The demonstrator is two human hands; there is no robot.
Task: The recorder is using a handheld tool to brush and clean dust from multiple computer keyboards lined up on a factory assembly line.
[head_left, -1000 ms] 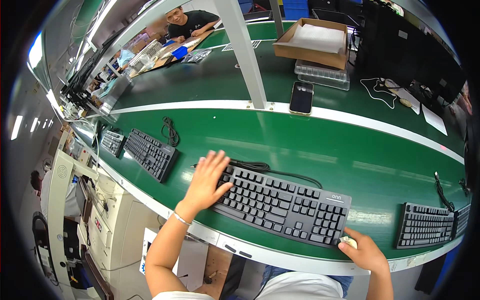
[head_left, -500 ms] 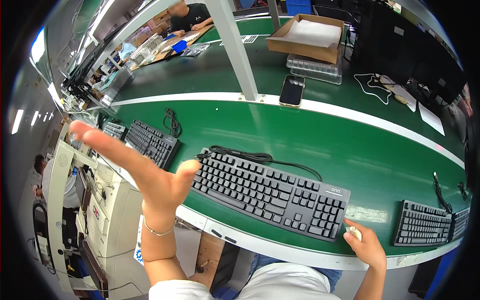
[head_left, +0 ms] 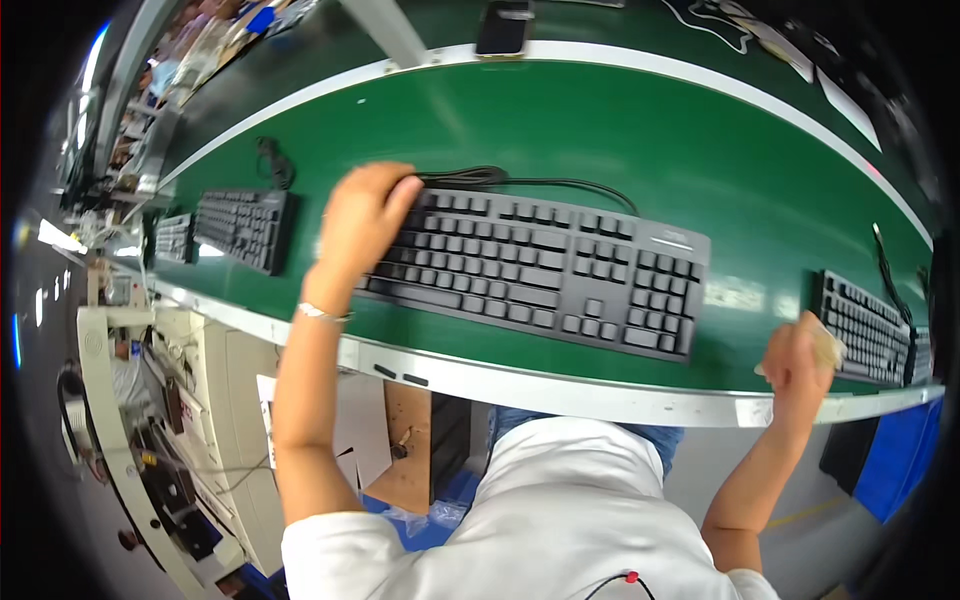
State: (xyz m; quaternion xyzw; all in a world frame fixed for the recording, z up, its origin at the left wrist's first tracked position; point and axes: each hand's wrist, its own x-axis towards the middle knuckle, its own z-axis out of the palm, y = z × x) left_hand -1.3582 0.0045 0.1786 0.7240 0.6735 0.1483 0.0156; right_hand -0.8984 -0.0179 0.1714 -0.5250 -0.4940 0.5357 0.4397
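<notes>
A black keyboard with grey keys (head_left: 545, 268) lies slightly slanted on the green bench in front of me. Its black cable (head_left: 560, 183) is bundled behind the far edge. My left hand (head_left: 362, 222) is at the keyboard's far left corner, covering part of its left end. Thumb and fingers close around the bundled cable's left end; the fingertips are partly hidden. Off the keyboard's right end, above the bench's front edge, my right hand (head_left: 793, 362) is closed on a small pale yellowish thing (head_left: 826, 349), blurred by motion.
More keyboards lie left (head_left: 240, 225) and right (head_left: 865, 325) on the bench. A phone (head_left: 504, 28) rests at the rear rail, near a white post (head_left: 385, 30). A blue bin (head_left: 897, 460) stands below the bench at right.
My left hand has come down from its raised, spread pose to the keyboard's left corner. The right hand has moved right with the pale thing. The view has tilted down.
</notes>
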